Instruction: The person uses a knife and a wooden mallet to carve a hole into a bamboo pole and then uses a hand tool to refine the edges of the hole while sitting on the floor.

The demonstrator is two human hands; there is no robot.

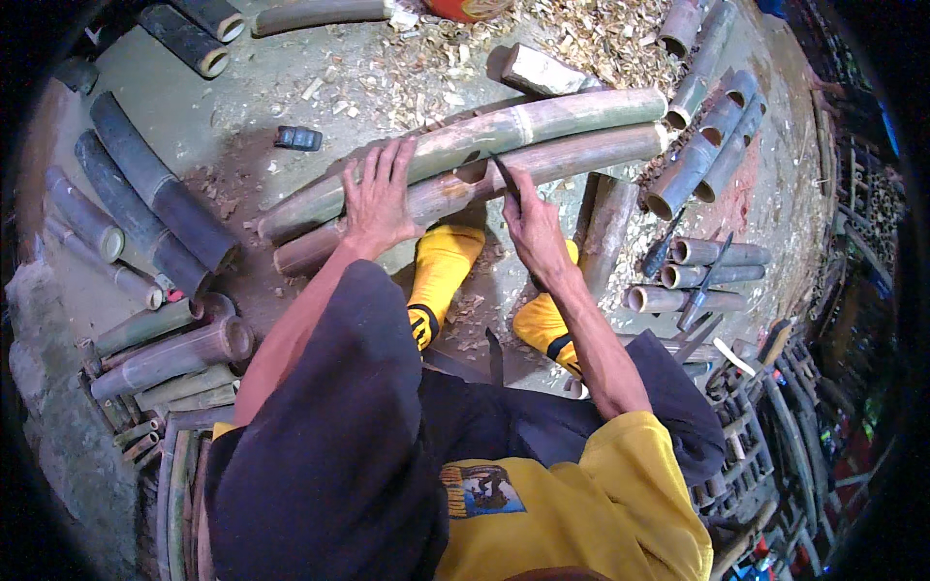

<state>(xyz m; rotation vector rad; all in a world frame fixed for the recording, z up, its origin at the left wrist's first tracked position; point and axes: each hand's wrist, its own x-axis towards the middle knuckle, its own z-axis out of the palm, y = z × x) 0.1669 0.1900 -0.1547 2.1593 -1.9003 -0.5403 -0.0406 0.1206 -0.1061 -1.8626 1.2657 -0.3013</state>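
Bare grey concrete floor, stained dark brown in a patch toward the middle. Pale wood shavings scattered thick along the far edge. Cut bamboo lengths lying dark at the left, more piled at lower left and upper right. Rough stone edge at far left. Soft, even daylight throughout.

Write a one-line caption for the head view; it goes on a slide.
Left hand steadies a bamboo pole while the right hand cuts it with a knife.
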